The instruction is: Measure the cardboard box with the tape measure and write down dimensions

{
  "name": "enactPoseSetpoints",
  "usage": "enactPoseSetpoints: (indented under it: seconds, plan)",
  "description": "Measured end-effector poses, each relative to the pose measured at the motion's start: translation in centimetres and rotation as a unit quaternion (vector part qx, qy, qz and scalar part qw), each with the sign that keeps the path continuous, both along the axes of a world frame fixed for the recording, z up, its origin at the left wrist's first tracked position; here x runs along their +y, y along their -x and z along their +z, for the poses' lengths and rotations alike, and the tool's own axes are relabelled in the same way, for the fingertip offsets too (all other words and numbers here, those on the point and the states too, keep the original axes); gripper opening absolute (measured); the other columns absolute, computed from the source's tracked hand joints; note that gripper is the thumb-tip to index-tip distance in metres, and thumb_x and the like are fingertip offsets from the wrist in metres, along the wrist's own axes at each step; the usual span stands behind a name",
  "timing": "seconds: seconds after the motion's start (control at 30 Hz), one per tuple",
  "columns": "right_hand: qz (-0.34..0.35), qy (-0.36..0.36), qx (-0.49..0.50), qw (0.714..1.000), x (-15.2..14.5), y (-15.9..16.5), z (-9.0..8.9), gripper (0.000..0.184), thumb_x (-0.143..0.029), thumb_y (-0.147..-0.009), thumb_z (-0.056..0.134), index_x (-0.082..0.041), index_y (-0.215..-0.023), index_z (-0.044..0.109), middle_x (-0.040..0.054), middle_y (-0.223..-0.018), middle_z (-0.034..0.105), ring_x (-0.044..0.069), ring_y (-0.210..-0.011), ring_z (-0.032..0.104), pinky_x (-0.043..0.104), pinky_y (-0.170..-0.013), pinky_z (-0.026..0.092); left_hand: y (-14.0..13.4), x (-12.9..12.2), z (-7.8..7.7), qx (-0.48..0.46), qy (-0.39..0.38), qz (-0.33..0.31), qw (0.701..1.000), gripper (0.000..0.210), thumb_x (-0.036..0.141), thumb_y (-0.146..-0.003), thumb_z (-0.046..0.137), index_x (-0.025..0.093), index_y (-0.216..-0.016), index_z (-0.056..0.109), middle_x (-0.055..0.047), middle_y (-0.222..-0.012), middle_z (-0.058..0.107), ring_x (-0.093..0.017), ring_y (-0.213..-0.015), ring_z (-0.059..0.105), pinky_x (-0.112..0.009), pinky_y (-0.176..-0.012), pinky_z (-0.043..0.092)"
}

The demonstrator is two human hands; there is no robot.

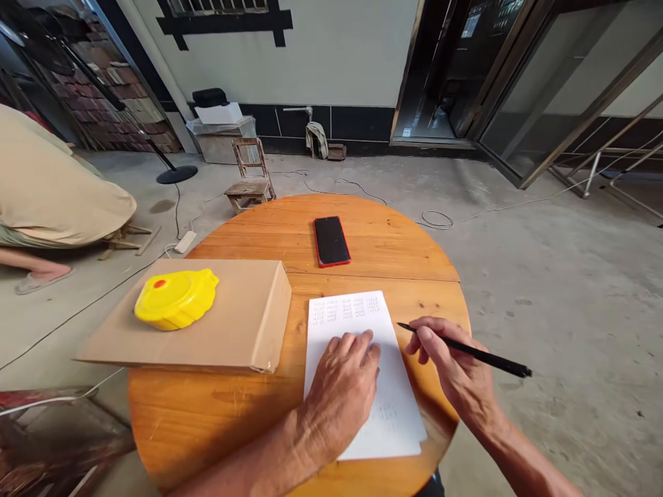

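Note:
A white sheet of paper point(394, 386) lies on the round wooden table, with rows of small handwriting across its top and fainter marks near the bottom. My left hand point(342, 379) rests palm down on the sheet, its fingers loosely bent and lying on the paper, covering the middle. To the right of the sheet, my right hand point(460, 369) grips a black pen point(489, 358) between thumb and fingers. The pen's tip points left, just beside the paper's right edge. Another edge peeks out at the lower right corner, so more than one sheet may lie there.
On the wooden table point(404, 241) lie a red-edged phone point(332, 241) and a cardboard box point(248, 310) bearing a yellow plastic case point(176, 298). Beyond stands a small wooden chair point(251, 183). A seated person point(56, 186) is at the left. Cables cross the floor.

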State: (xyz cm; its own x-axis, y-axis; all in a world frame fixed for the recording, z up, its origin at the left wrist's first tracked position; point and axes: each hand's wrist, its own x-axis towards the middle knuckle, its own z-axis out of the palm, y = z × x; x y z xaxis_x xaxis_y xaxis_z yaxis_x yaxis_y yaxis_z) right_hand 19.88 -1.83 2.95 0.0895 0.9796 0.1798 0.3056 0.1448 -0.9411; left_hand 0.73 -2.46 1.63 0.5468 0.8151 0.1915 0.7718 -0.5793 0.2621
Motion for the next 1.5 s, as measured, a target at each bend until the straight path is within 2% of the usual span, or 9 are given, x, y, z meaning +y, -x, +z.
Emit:
enactPoseSetpoints:
  seconds: [0.1, 0.2, 0.3, 0.57, 0.93, 1.5]
  plan:
    - [-0.006, 0.000, -0.016, 1.000, 1.4, 0.9, -0.5, 0.015, -0.034, -0.093, 0.060, -0.023, -0.085, 0.067, -0.0021, -0.064, 0.064, 0.013, -0.057, 0.057, 0.025, -0.055, 0.045, -0.4, 0.9, -1.1, 0.006, -0.019, -0.002, 1.000, 0.030, 0.005, -0.089, 0.049, 0.012, -0.117, 0.060, -0.011, -0.123, 0.063, -0.025, -0.096, 0.060, -0.040, -0.084, 0.054]
    - [0.014, -0.007, -0.044, 0.999, 2.8, 1.7, -1.1, 0.015, -0.032, -0.093, 0.058, -0.022, -0.087, 0.067, -0.0019, -0.065, 0.064, 0.014, -0.057, 0.059, 0.026, -0.058, 0.046, -0.3, 1.0, -2.1, 0.004, -0.038, -0.013, 0.999, 0.033, 0.007, -0.090, 0.049, 0.010, -0.122, 0.058, -0.013, -0.130, 0.060, -0.025, -0.096, 0.059, -0.040, -0.083, 0.054]
    - [0.028, -0.011, -0.081, 0.996, 3.8, 2.0, -1.8, 0.017, -0.030, -0.094, 0.054, -0.021, -0.083, 0.065, -0.0006, -0.068, 0.064, 0.015, -0.061, 0.059, 0.027, -0.061, 0.046, -0.2, 0.9, -2.5, 0.007, -0.028, -0.013, 0.999, 0.035, 0.009, -0.092, 0.046, 0.010, -0.125, 0.056, -0.013, -0.135, 0.057, -0.026, -0.099, 0.058, -0.041, -0.084, 0.053]
    - [0.042, -0.013, -0.132, 0.990, 4.5, 2.3, -2.6, 0.016, -0.026, -0.092, 0.051, -0.020, -0.085, 0.064, 0.0034, -0.079, 0.069, 0.017, -0.071, 0.063, 0.029, -0.067, 0.049, -0.2, 0.9, -2.3, 0.018, -0.008, -0.004, 1.000, 0.041, 0.011, -0.092, 0.046, 0.011, -0.133, 0.049, -0.012, -0.142, 0.051, -0.026, -0.105, 0.056, -0.041, -0.086, 0.053]
    - [0.055, -0.017, -0.167, 0.984, 4.6, 2.8, -2.4, 0.017, -0.024, -0.092, 0.050, -0.020, -0.083, 0.064, 0.0033, -0.078, 0.070, 0.017, -0.070, 0.062, 0.029, -0.068, 0.049, -0.3, 1.2, -2.1, -0.007, 0.022, 0.003, 1.000, 0.025, 0.011, -0.092, 0.044, 0.017, -0.112, 0.057, -0.009, -0.141, 0.052, -0.025, -0.106, 0.057, -0.043, -0.089, 0.052]
    - [0.061, -0.011, -0.206, 0.977, 4.7, 2.9, -1.9, 0.018, -0.023, -0.092, 0.049, -0.019, -0.083, 0.064, 0.0035, -0.077, 0.068, 0.015, -0.067, 0.061, 0.028, -0.066, 0.047, -0.3, 1.1, -2.5, -0.021, 0.000, 0.004, 1.000, 0.029, 0.011, -0.090, 0.046, 0.016, -0.115, 0.058, -0.009, -0.141, 0.052, -0.026, -0.105, 0.057, -0.044, -0.087, 0.052]
